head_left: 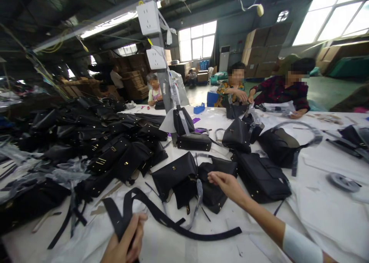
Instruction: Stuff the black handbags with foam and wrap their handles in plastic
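My left hand (127, 242), low in the view, is closed around a folded black strap (207, 237). The strap's loose end curves away to the right along the white table. Further right, my right hand (223, 182) is raised with thumb and fingertips pinched together; whatever is between them, if anything, is too small to make out. Just behind those fingers lies a black handbag (215, 201). Beside it rests another black handbag (175, 172) with a small gold clasp and its flap facing me. A plastic-wrapped handle (199, 194) hangs between the two.
A large heap of black bags (109, 151) covers the left side. More black bags (263, 176) sit at right, near a tape roll (343, 181). A pillar with power sockets (157, 57) rises from the white table (325, 220). Several people work across it.
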